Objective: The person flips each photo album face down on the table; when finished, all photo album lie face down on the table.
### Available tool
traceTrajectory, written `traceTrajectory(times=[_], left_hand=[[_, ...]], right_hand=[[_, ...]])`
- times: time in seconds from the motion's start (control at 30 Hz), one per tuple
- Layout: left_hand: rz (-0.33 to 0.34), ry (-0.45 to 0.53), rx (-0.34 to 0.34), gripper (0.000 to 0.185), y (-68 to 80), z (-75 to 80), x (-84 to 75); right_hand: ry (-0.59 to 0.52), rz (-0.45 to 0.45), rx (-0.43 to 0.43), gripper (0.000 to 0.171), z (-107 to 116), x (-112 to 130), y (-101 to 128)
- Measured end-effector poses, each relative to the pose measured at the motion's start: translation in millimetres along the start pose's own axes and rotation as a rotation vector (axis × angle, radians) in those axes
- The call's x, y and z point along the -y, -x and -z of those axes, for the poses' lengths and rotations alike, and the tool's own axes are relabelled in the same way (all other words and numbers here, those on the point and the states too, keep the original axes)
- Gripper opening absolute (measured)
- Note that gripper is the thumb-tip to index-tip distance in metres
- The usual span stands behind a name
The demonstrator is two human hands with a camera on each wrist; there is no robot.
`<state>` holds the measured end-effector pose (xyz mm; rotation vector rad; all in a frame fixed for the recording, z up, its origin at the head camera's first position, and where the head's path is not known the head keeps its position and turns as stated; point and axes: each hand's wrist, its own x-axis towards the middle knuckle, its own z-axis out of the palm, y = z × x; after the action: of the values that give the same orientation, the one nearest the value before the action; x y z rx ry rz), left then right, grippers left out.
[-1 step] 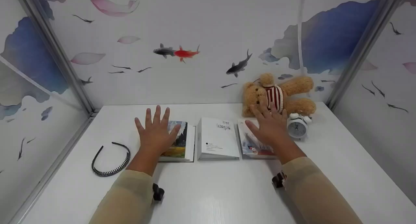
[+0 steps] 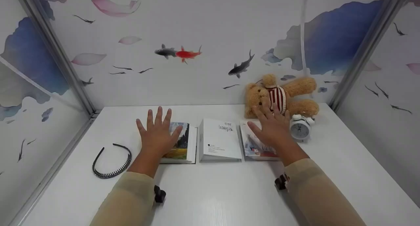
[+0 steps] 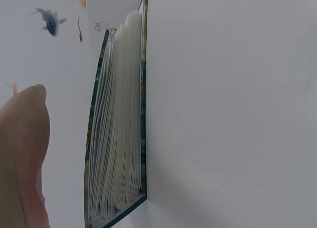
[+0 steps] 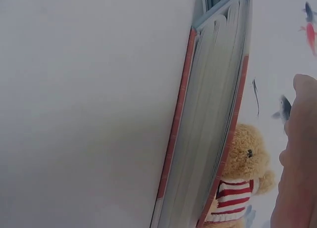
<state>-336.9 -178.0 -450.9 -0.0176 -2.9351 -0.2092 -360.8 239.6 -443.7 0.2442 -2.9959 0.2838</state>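
Three books being laid out in row at table centre: left book (image 2: 179, 144) being covered by left hand (image 2: 157, 134), fingers spread wide; right book (image 2: 257, 145) by right hand (image 2: 272, 127), fingers straight. Nothing changed from earlier frame; hands hovering, nothing gripped. White book (image 2: 219, 140) between; teddy bear (image 2: 282, 94) at one o'clock.

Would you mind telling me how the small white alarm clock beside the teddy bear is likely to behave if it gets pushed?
The alarm clock stands upright on small feet, so a sideways push would probably tip it rather than slide it. Its round body suggests it might roll once down. It looks light, and the teddy bear right behind it would likely stop a backward fall.
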Motion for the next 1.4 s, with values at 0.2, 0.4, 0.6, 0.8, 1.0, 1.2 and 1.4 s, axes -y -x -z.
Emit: traceTrajectory(times=[0.2,0.4,0.6,0.8,1.0,1.2,1.4], left_hand=[[0.003,0.013,0.002,0.089,0.1,2.1,-0.6],[0.008,0.030,0.023,0.089,1.5,2.1,-1.2],[0.008,0.057,0.033,0.087,4.9,2.4,-8.2],[0.007,0.103,0.036,0.084,6.6,5.3,-26.1],[-0.029,0.192,0.023,0.081,11.8,6.1,-48.3],[-0.077,0.380,0.025,0.079,24.0,6.8,-83.4],[-0.155,0.667,0.086,0.077,35.6,6.3,-120.8]], right_hand=[[0.019,0.006,-0.022,0.088,0,-1,-1],[0.017,0.002,-0.006,0.090,-1,-2,2],[-0.002,0.002,-0.010,0.093,0,-1,7],[-0.028,0.007,-0.004,0.091,6,1,13],[-0.097,0.020,0.011,0.088,12,-3,23],[-0.247,0.016,0.063,0.086,20,-13,33],[-0.383,0.002,0.162,0.090,33,-25,40]])
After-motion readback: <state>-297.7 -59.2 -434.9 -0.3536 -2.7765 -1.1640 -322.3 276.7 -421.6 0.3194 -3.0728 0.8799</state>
